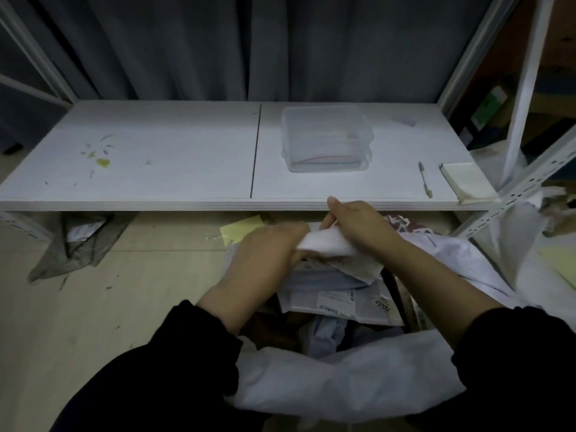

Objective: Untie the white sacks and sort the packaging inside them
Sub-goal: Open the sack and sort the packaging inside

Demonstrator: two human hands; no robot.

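An open white sack lies in front of me on the floor, its mouth showing crumpled grey and white mailer bags with printed labels. Above the sack, both hands hold one white padded piece of packaging. My left hand grips its left end with curled fingers. My right hand pinches its upper right end, thumb raised. A dirty, stained flap hangs beneath the piece.
A white shelf board spans the view just beyond my hands, carrying a clear plastic box, a pen and a stack of clear bags. A grey bag and yellow paper lie on the floor. More white sacking lies at right.
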